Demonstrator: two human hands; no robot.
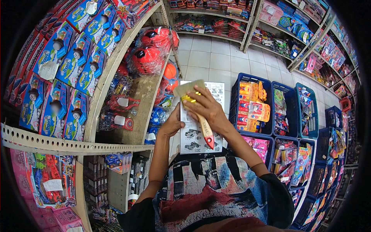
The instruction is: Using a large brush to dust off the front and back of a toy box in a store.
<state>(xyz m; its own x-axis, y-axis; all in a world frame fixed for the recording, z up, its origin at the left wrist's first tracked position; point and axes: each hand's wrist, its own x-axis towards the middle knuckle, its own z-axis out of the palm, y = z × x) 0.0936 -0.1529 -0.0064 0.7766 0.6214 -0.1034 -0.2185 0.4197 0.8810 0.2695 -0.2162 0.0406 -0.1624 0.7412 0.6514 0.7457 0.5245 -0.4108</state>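
Observation:
In front of my body is a flat white box (190,123) with grey printed pictures of vehicles on its face. My left hand (172,123) grips its left edge, thumb on the front. A wide paintbrush (205,130) lies slanted across the box, its pale bristles toward the upper left and its red handle tip toward the lower right. My right hand (209,111) is closed around the brush near its yellow-marked ferrule. Those fingers hide part of the ferrule and of the box. Whether the bristles touch the box I cannot tell.
At left, a metal shelf (116,145) carries blue toy train boxes (71,69) and bagged red masked heads (148,60). Blue plastic baskets (233,112) full of packaged toys stand at right. More toy racks (247,29) line the far side beyond the white tiled floor (216,58).

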